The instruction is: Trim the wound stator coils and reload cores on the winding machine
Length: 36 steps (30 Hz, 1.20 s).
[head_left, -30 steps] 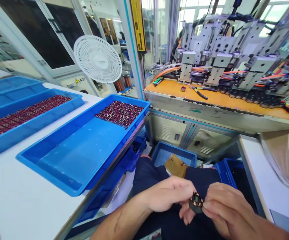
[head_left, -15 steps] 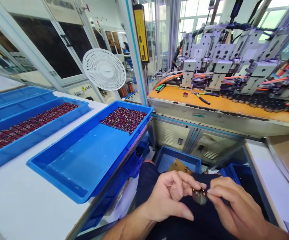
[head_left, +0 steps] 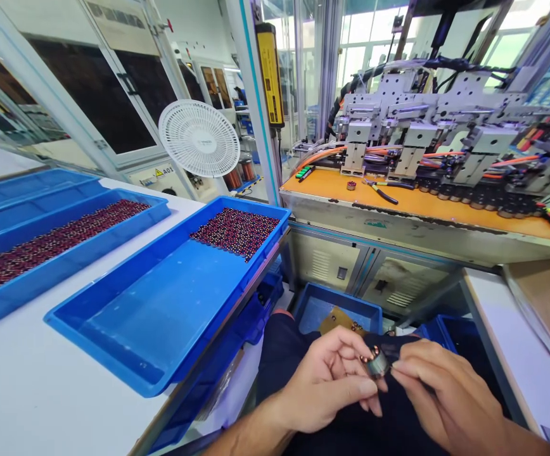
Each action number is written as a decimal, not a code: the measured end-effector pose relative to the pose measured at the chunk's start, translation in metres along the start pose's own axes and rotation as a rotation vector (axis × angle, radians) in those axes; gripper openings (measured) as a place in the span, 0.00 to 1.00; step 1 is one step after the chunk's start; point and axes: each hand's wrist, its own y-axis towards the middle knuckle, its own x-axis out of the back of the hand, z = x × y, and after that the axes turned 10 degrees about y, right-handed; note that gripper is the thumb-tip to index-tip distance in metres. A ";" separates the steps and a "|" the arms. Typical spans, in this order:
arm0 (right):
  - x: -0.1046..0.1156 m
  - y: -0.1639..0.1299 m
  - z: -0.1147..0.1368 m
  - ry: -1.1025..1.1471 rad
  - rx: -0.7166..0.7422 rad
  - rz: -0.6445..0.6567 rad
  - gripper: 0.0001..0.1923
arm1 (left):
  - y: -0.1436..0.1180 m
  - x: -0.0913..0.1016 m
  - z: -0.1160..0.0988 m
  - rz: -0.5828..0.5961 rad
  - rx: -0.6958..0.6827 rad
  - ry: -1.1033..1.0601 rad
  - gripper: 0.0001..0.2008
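Above my dark-clothed lap, my left hand [head_left: 322,383] grips a small motor stator [head_left: 378,365] between thumb and fingers. It has a grey metal ring body, and coppery bits show at its upper left edge. Close to the stator's right side, my right hand [head_left: 448,389] is closed in a pinch, thumb against forefinger. What lies between those fingertips, if anything, is too small to make out. The inside of the stator is mostly hidden from me.
A long blue tray [head_left: 161,297] to my left holds many small dark-red parts [head_left: 237,231] at its far end. A second filled tray [head_left: 66,266] lies beyond. Ahead are a machine bench [head_left: 322,188] with pliers [head_left: 382,193] and a low blue bin [head_left: 310,313].
The stator has been tilted in my left hand, and its thumb has come up against it. My right hand stays pinched beside it. The machine's upper slides ahead look shifted.
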 end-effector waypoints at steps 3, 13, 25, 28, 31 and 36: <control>0.000 -0.002 -0.001 -0.006 -0.037 0.011 0.10 | 0.002 -0.005 -0.007 -0.040 -0.136 -0.049 0.17; 0.004 0.006 0.005 0.149 0.009 0.045 0.10 | 0.003 0.002 0.010 0.143 0.184 -0.082 0.20; -0.002 -0.001 -0.002 0.365 -0.214 0.023 0.06 | 0.002 -0.011 -0.014 -0.149 -0.171 -0.073 0.18; -0.003 0.003 -0.005 0.494 -0.173 0.010 0.06 | 0.007 -0.007 -0.016 -0.086 0.027 -0.014 0.19; -0.004 0.003 -0.011 0.530 -0.159 0.002 0.06 | 0.010 -0.004 -0.012 0.047 0.174 0.087 0.20; -0.004 -0.003 -0.014 0.511 -0.216 -0.058 0.05 | 0.005 -0.002 -0.006 -0.054 0.066 0.272 0.06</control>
